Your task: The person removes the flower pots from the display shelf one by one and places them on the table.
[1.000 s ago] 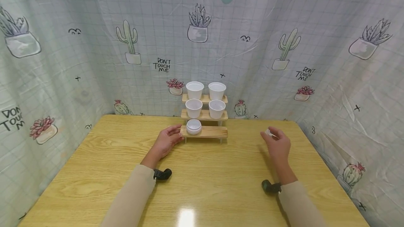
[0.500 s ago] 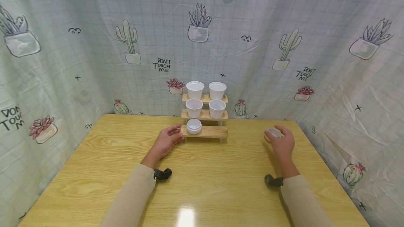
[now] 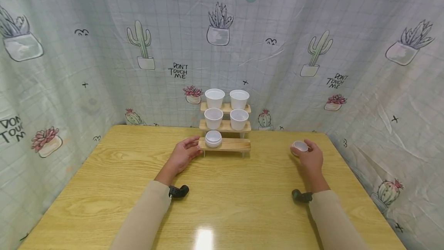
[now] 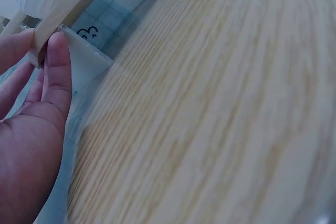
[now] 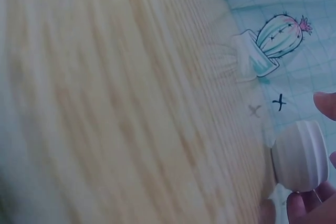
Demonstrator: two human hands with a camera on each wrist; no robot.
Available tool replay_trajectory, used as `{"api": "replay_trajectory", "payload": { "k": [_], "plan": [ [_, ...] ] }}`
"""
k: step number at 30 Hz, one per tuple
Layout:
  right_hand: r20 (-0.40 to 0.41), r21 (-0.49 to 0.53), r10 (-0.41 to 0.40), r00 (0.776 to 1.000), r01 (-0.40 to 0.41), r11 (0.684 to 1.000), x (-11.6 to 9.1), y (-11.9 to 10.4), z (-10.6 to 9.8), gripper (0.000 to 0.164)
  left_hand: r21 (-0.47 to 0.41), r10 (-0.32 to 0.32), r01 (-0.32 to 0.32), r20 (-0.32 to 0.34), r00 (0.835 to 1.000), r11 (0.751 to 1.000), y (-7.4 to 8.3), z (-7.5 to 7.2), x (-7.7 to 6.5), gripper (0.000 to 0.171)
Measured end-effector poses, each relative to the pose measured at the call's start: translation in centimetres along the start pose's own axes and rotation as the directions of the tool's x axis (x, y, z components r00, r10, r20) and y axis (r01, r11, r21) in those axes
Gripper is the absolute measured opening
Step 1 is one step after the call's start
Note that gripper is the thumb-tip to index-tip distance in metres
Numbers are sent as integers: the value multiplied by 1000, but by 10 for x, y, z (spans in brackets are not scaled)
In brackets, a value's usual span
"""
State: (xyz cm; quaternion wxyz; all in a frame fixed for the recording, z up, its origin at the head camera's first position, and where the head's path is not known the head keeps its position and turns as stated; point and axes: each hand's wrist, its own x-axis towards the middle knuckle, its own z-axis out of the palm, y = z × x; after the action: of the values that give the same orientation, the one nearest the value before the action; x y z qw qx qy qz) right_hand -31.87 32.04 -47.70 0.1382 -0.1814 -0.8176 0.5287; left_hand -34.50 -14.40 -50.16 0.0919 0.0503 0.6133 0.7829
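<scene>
At the lowest step of a three-tier wooden stand, my left hand pinches the left end of the board; the left wrist view shows thumb and finger on the board end. A low white cup sits on that step, close to this hand. Off to the right, another low white cup stands upright on the table. My right hand is loosely around it. In the right wrist view some fingertips are at the cup's side, while another finger stands apart from it.
Taller white cups stand in pairs on the upper steps: the middle left cup, middle right cup, top left cup and top right cup. A cactus-print curtain hangs behind and beside the wooden table.
My right hand has lowered the white cup from a tilted hold to upright on the table, shifting slightly right, and its fingers have loosened. The left hand has stayed on the stand.
</scene>
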Motion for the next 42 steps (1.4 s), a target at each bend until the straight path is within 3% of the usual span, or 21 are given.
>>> {"api": "replay_trajectory", "payload": {
  "k": [16, 32, 42],
  "plan": [
    [-6, 16, 25, 1000, -25, 1000, 8, 10, 0, 81, -9, 10, -10, 5, 1000, 1000, 3, 2, 0, 53],
    [-23, 89, 66, 998, -63, 994, 5, 9, 4, 73, -13, 11, -11, 6, 1000, 1000, 1, 1, -1, 55],
    [0, 52, 69, 998, -69, 996, 7, 11, 2, 75, -3, 12, -12, 17, 1000, 1000, 0, 0, -2, 55]
  ]
}}
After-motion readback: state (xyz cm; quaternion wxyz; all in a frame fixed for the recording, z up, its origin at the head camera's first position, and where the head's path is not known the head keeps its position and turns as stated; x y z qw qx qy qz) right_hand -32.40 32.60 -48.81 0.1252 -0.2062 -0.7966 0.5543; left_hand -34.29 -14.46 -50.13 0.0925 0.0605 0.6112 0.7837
